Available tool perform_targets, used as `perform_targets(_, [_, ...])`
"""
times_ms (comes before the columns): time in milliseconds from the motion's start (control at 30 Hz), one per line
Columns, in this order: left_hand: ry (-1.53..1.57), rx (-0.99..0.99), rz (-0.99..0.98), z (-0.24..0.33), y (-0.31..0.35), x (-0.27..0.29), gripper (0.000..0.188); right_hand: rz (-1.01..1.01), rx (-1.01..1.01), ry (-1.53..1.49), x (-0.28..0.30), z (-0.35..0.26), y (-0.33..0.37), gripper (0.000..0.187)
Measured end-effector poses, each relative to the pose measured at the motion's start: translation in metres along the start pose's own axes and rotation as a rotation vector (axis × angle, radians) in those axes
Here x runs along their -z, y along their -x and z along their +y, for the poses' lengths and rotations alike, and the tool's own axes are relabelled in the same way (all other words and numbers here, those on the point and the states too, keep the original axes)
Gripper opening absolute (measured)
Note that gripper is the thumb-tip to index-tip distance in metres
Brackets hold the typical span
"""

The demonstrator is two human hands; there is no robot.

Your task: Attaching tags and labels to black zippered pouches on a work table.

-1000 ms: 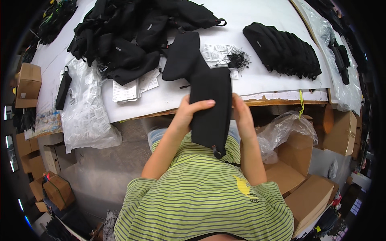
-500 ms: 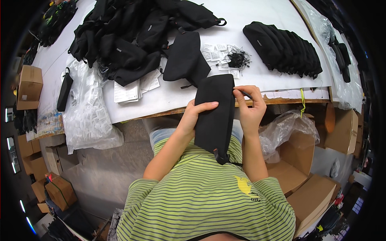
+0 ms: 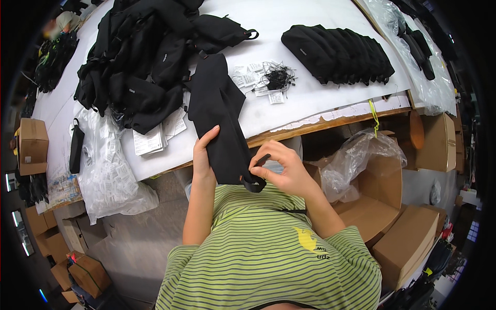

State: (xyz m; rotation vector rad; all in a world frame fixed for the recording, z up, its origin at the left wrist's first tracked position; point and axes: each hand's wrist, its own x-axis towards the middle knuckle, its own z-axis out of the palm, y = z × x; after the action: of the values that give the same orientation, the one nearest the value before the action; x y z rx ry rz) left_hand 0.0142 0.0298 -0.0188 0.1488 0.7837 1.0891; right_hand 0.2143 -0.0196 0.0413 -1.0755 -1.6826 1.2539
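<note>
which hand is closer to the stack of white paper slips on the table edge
Left. The left hand grips the black pouch just right of the paper slips; the right hand is farther right, beyond the pouch.

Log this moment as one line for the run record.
left hand: grips black pouch | right hand: pinches its strap | pouch: over white table edge

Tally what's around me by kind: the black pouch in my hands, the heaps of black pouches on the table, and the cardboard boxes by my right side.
Black pouch held by left hand and right hand: 1
Groups of black pouches on the white table: 2, a loose heap and a neat row
Open cardboard boxes at the right: 3 that I can make out
Total: 6
</note>
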Motion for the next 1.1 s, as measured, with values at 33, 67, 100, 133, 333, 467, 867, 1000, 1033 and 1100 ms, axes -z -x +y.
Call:
perform_targets(33, [-0.019,-0.016,0.024,0.0,-0.001,0.0,0.026,0.027,0.027,0.089,0.004,0.004,0.001,0.014])
perform_targets(67, [-0.022,-0.014,0.019,-0.001,-0.001,-0.003,0.026,0.053,0.053,0.178,0.007,0.006,0.001,0.02])
perform_targets(100, [-0.063,-0.115,0.058,-0.003,-0.001,-0.008,0.029,0.057,0.054,0.18,0.007,0.003,0.0,0.02])
perform_targets(133, [-0.104,-0.218,0.1,-0.005,-0.001,-0.014,0.034,0.186,0.091,0.398,0.007,-0.001,-0.002,0.028])
perform_targets(333, [-0.107,-0.131,0.036,-0.011,0.018,-0.045,0.034,-0.005,0.294,0.95,0.004,-0.01,-0.007,0.071])
perform_targets(467, [-0.271,-0.259,-0.044,-0.009,0.014,-0.025,0.039,0.217,0.261,0.457,0.022,-0.007,-0.016,0.061])
perform_targets(867, [-0.995,-0.912,-0.324,0.039,0.009,-0.014,0.015,0.242,0.0,-0.194,0.036,0.009,-0.021,0.022])
perform_targets(1000, [-0.81,-0.869,-0.223,0.037,0.005,-0.006,0.016,0.378,-0.005,-0.071,0.05,0.016,-0.02,0.022])
perform_targets(1033, [-0.825,-0.873,-0.192,0.041,0.008,-0.005,0.017,0.464,-0.059,-0.19,0.051,0.014,-0.017,0.025])
perform_targets(1100, [-0.901,-0.951,-0.239,0.043,0.009,-0.007,0.019,0.454,0.035,-0.135,0.044,0.005,-0.02,0.021])
